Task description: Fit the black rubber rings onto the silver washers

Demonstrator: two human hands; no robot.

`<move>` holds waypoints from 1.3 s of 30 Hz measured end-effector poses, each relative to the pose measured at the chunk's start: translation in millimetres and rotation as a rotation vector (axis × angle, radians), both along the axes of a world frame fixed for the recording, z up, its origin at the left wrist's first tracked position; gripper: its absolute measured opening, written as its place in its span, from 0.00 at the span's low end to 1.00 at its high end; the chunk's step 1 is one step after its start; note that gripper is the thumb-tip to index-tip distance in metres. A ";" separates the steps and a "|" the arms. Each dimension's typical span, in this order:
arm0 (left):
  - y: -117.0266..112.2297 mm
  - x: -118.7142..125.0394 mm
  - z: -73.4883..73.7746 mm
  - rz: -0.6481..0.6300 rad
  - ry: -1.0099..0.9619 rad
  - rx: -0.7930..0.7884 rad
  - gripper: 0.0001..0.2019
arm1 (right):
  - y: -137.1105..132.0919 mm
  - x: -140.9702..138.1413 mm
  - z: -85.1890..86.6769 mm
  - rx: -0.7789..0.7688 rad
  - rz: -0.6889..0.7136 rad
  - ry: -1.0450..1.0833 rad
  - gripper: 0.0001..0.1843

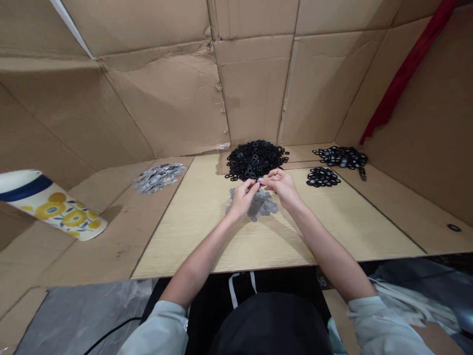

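My left hand (243, 196) and my right hand (281, 187) meet fingertip to fingertip over the wooden board (207, 231), both pinched on a small dark piece I cannot make out. Under them lies a small heap of grey discs (263, 205). Just beyond the fingers sits a big pile of black rubber rings (254, 159).
A second heap of grey discs (158, 177) lies at the left. Black rings fitted with discs (323, 177) sit at the right, with another heap (342, 156) behind. A flowered cup (48, 204) lies tipped at far left. Cardboard walls (254, 84) surround the desk. One loose ring (454, 227) rests far right.
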State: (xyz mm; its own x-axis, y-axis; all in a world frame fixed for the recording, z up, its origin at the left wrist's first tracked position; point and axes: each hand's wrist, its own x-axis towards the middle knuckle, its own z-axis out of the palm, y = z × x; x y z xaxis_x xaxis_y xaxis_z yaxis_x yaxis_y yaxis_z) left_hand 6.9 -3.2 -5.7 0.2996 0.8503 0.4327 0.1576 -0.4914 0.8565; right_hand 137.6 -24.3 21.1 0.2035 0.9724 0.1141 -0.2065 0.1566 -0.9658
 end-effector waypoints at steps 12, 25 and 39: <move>2.6 -6.3 6.6 -0.020 -0.134 -0.067 0.17 | -1.0 -5.3 -6.3 -0.060 0.158 0.006 0.13; 7.6 -1.5 -4.0 -0.141 -0.384 -0.292 0.21 | 2.0 -11.7 -11.1 0.025 0.259 0.099 0.14; -2.4 -5.6 5.1 0.040 -0.115 -0.006 0.18 | 2.8 -14.7 -16.7 0.187 -0.188 -0.377 0.12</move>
State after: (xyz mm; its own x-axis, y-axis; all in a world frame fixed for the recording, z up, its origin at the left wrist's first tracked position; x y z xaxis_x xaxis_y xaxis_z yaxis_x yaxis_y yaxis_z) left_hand 1.3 -5.6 -0.6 0.2139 0.8631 0.4575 0.0774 -0.4819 0.8728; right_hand 123.0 -21.5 4.4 0.2853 0.8779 0.3845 0.2028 0.3368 -0.9195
